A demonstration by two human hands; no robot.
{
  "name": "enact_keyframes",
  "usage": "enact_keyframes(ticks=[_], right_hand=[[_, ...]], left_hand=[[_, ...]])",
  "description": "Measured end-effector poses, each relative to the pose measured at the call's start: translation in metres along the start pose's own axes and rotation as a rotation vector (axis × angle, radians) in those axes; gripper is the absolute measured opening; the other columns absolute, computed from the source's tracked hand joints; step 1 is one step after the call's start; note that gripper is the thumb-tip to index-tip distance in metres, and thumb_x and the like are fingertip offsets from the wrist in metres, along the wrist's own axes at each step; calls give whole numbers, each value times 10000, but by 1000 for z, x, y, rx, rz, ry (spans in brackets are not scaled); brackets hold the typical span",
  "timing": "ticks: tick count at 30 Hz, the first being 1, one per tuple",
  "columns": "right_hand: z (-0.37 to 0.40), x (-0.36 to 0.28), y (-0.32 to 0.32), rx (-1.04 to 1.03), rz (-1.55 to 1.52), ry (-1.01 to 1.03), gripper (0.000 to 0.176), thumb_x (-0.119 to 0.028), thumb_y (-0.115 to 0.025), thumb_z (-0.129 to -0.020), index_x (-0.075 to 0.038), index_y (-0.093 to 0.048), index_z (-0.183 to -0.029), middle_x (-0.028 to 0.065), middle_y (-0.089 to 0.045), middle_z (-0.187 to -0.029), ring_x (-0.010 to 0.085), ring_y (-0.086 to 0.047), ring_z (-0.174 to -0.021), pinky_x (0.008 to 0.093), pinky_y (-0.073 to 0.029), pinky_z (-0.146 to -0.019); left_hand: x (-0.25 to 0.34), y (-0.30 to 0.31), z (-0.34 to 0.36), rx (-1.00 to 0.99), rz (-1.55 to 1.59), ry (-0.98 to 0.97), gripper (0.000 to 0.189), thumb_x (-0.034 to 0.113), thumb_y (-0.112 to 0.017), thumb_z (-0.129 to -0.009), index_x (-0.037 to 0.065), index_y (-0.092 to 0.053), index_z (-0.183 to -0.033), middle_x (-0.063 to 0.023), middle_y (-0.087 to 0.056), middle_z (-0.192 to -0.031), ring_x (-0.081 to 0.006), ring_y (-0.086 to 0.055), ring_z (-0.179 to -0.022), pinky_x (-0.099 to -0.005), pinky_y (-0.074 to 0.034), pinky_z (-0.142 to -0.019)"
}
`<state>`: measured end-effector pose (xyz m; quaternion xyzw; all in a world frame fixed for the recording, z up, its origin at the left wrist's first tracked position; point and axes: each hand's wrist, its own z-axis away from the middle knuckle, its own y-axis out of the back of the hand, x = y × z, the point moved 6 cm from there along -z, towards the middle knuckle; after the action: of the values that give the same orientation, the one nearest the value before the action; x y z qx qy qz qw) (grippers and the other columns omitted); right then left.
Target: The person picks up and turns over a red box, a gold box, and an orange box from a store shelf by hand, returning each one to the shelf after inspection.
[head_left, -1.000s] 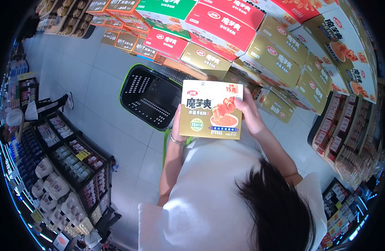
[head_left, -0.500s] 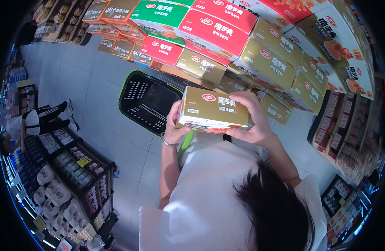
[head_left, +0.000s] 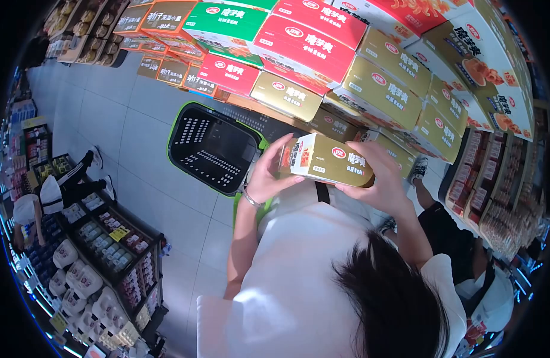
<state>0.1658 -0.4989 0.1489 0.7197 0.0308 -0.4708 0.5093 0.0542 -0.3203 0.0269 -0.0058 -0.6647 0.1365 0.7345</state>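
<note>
A gold and white box [head_left: 334,160] with a red oval logo is held between my two hands in front of my white top. My left hand [head_left: 267,173] grips its left end, thumb along the lower edge. Around the right end wrap the fingers of my right hand [head_left: 381,176]. The box is turned so that a white printed end panel faces left. Left of my left hand is a black basket [head_left: 215,149] with a green rim, which has nothing visible inside.
Stacked red boxes [head_left: 304,45], a green box [head_left: 222,25] and gold boxes [head_left: 385,83] rise ahead. Shelves [head_left: 487,173] stand at right, a display rack [head_left: 116,238] at left. One person [head_left: 448,238] is at right, another [head_left: 51,190] at left.
The held box has turned, bringing its white end panel into view, and shifted slightly right and down with my hands. A person has appeared at the right. The person at left has moved slightly.
</note>
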Motion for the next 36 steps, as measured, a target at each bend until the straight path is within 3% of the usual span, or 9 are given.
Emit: enact_keyframes(ticks=[3, 5, 6, 8, 11, 22, 36], right_hand=[[3, 1, 2, 166, 96, 42, 642, -186, -842, -563, -48, -573, -1129, 125, -604, -991, 304, -596, -895, 375, -486, -761], [6, 6, -3, 221, 79, -20, 629, -180, -836, -567, -49, -575, -1124, 122, -599, -977, 307, -592, -882, 375, -485, -753], [9, 10, -2, 274, 61, -83, 616, -175, -830, -571, -50, -576, -1119, 119, -595, -963, 309, -587, -869, 375, -483, -746], [9, 5, -5, 281, 117, -86, 603, -170, -823, -576, -51, -577, -1114, 117, -589, -953, 308, -581, -865, 376, -479, -742], [8, 5, -8, 296, 181, -87, 579, -161, -806, -588, -49, -574, -1106, 116, -579, -941, 308, -567, -856, 382, -466, -734], [0, 22, -36, 384, 241, -30, 531, -135, -756, -623, -17, -556, -1101, 131, -570, -951, 320, -551, -858, 416, -422, -766], [-4, 45, -42, 375, 374, -60, 610, -81, -740, -647, 16, -537, -1215, 162, -526, -1155, 349, -515, -1034, 448, -415, -907]], left_hand=[[-4, -1, -4, 57, -103, 0, 782, 52, -783, -733, 18, -364, -1392, -125, -500, -1331, -184, -538, -1161, -355, -428, -1006], [-14, 3, -4, 124, -203, 61, 571, 47, -720, -808, 2, -459, -1313, -101, -587, -1216, -166, -577, -1097, -317, -454, -964], [-17, 3, -5, 124, -203, 61, 571, 47, -720, -808, 2, -459, -1313, -101, -587, -1216, -166, -577, -1097, -317, -454, -964], [-24, 7, -5, 198, -177, 93, 321, 46, -631, -887, -14, -556, -1193, -76, -646, -1096, -143, -606, -1030, -279, -468, -922], [-26, 10, -4, 241, -136, 107, 203, 51, -578, -925, -24, -605, -1112, -71, -658, -1049, -130, -616, -988, -260, -468, -899], [-39, 6, -1, 186, -122, 130, 180, 79, -543, -953, -28, -630, -1068, -70, -664, -1022, -123, -615, -969, -253, -472, -874], [-41, 4, 0, 170, -139, 145, 198, 99, -532, -962, -36, -626, -1073, -78, -667, -1014, -121, -614, -948, -256, -472, -868]])
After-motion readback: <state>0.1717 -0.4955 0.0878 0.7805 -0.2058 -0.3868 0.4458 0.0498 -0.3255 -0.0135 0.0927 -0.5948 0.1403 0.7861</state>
